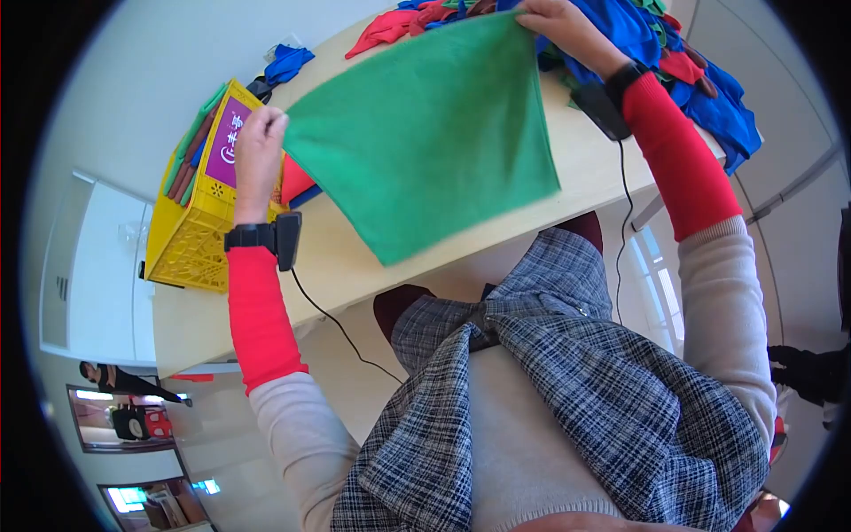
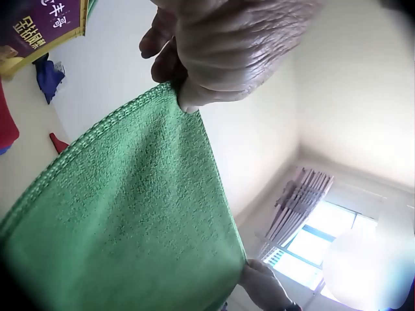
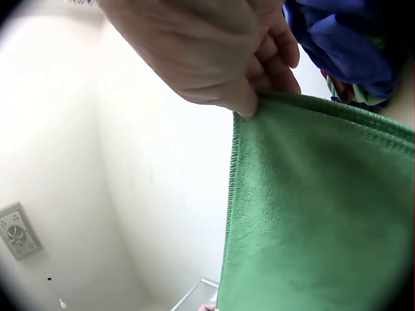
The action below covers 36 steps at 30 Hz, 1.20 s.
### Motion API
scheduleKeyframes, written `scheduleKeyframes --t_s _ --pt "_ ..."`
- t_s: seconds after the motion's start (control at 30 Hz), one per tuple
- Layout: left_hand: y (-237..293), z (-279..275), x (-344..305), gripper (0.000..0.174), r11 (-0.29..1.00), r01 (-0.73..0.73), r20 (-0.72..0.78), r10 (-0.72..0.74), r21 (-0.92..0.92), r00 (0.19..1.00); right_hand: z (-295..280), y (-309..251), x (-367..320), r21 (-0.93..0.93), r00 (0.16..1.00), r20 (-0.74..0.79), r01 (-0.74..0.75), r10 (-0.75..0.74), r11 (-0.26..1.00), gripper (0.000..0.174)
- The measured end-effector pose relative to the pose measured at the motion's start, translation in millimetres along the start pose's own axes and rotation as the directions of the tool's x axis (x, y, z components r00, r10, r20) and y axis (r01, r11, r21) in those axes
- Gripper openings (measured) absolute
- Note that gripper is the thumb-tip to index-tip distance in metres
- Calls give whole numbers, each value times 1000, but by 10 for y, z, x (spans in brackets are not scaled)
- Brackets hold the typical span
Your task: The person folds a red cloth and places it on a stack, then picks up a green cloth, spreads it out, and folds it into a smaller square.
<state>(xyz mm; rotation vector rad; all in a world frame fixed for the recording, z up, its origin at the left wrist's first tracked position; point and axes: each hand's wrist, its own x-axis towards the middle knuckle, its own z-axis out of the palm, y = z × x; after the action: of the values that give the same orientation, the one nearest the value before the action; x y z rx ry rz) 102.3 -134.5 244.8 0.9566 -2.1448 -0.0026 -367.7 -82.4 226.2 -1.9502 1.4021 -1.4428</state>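
A green cloth [image 1: 425, 142] is stretched between both hands above the table, its lower edge hanging towards the body. My left hand [image 1: 259, 151] pinches one upper corner beside the yellow crate; the left wrist view shows thumb and fingers of that hand [image 2: 227, 45] on the corner of the cloth [image 2: 142, 207]. My right hand [image 1: 572, 35] pinches the opposite upper corner, near the cloth pile. In the right wrist view the thumb and fingers of this hand [image 3: 201, 52] grip the cloth [image 3: 311, 207] at its stitched edge.
A yellow crate [image 1: 191, 253] with folded cloths in it stands at the table's left. Blue, red and green cloths [image 1: 709, 106] are heaped at the back right. A small blue cloth [image 1: 288, 64] lies at the back left. Red and blue cloth lies partly under the green one. Cables hang from both wrists.
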Motion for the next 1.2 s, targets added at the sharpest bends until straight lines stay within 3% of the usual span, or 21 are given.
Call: scheduleKeyframes --t_s 0.07,0.13,0.27,0.33,0.4,0.47,0.53,0.67,0.8,1.07,1.17,1.2 --pt "-4 -22 206 10 998 -50 -56 52 38 997 -50 -33 142 -101 996 -46 65 -70 993 13" --pt "2 -50 359 8 983 -122 -168 144 134 975 -161 -261 296 -4 990 -59 129 -129 992 13" --pt "74 -6 137 6 938 -232 -214 290 258 933 -180 -251 104 134 981 -21 195 -194 972 15" --pt "-7 198 -250 4 930 -194 -127 243 311 962 -116 -143 -173 177 978 3 206 -210 962 17" --pt "-97 421 -757 4 860 -324 42 335 395 941 98 84 -599 -34 973 187 146 -137 989 16" --pt "-153 698 -1324 5 901 -275 134 243 337 961 362 539 -1042 -311 957 217 257 -195 915 17" --pt "-72 862 -1762 6 937 -217 237 153 272 959 623 724 -1544 -210 966 251 -13 66 978 19" --pt "17 977 -2273 7 975 -124 265 71 187 962 876 802 -2059 -176 945 306 -66 118 982 20" --pt "87 931 -2472 12 985 -61 246 20 160 969 879 653 -2224 -173 953 298 4 48 985 19" --pt "150 805 -2543 15 990 -15 314 -31 141 949 799 356 -2253 -299 897 438 208 -60 931 12" --pt "164 706 -2433 14 991 72 491 -117 109 864 769 158 -2129 -344 820 553 64 147 937 11" --pt "186 717 -2363 14 991 73 491 -117 108 863 830 145 -2084 -344 820 553 64 147 937 11"
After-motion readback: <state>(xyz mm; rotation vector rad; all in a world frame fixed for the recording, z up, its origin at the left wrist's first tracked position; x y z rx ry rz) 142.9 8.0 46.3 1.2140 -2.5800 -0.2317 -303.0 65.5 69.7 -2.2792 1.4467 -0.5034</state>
